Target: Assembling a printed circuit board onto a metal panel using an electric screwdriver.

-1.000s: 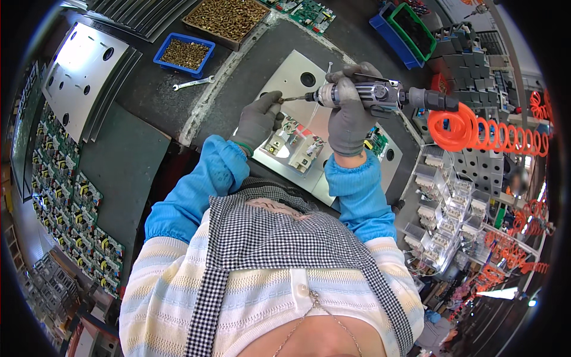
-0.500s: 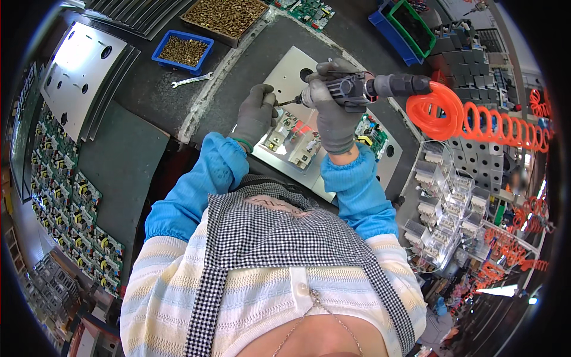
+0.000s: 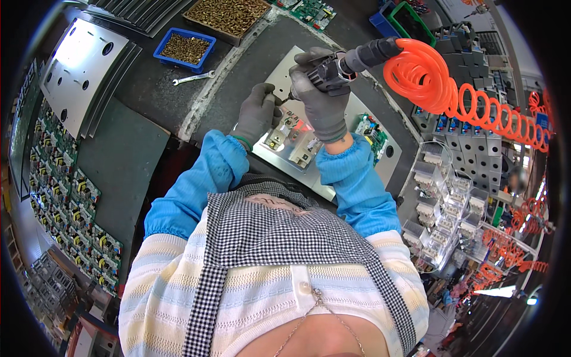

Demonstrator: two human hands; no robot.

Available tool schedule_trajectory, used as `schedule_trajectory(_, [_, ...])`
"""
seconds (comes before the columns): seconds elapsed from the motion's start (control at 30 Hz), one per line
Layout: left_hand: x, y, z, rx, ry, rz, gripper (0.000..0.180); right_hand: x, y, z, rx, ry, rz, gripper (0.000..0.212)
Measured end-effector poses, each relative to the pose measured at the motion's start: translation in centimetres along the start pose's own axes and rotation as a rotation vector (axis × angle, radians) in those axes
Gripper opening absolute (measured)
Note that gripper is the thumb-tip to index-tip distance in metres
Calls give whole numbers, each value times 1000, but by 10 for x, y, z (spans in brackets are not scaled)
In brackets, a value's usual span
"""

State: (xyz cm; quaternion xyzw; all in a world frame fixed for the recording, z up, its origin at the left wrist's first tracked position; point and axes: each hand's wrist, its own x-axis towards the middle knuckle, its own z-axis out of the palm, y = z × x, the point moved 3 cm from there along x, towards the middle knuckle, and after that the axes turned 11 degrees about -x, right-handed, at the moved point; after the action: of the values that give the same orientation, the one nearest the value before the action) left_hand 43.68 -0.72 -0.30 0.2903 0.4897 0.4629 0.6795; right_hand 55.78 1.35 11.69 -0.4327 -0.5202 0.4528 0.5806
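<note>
My right hand (image 3: 321, 107), in a grey glove, wraps round a black air screwdriver (image 3: 360, 58), tilted with its bit toward my left hand. My gloved left hand (image 3: 257, 113) is closed, thumb and fingertips pinched at the bit's tip; whatever lies between them is too small to make out. Both hands are over a silvery metal plate (image 3: 281, 77) with round holes. On the plate, below the hands, sit pale block-shaped modules (image 3: 303, 153), with a reddish glow near them. Right of my right hand, a green circuit board (image 3: 372, 135) is on the same plate.
Brass-coloured fasteners fill a blue tray (image 3: 215, 41) and a larger brown tray (image 3: 237, 41). A wrench (image 3: 194, 78) lies nearby. An orange coiled hose (image 3: 419, 77) runs from the screwdriver to the right. Stacked metal plates (image 3: 77, 71) and rows of circuit boards (image 3: 71, 208) occupy the left.
My right hand and the screwdriver have shifted left, and the screwdriver's rear end has risen in view. The orange hose has followed leftward. My left hand stays almost where it was.
</note>
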Motion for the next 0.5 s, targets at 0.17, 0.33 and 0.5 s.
schedule_trajectory(0.17, [2,-3,-3,-29,-64,-17,30,0,2,0,-104,-37,39,41])
schedule_trajectory(0.33, [5,-7,-8,-220,-56,-24,29,-2,-5,4,-28,-19,10,40])
schedule_trajectory(0.5, [5,-4,-16,-312,-81,-56,27,1,-33,-9,97,-42,2,43])
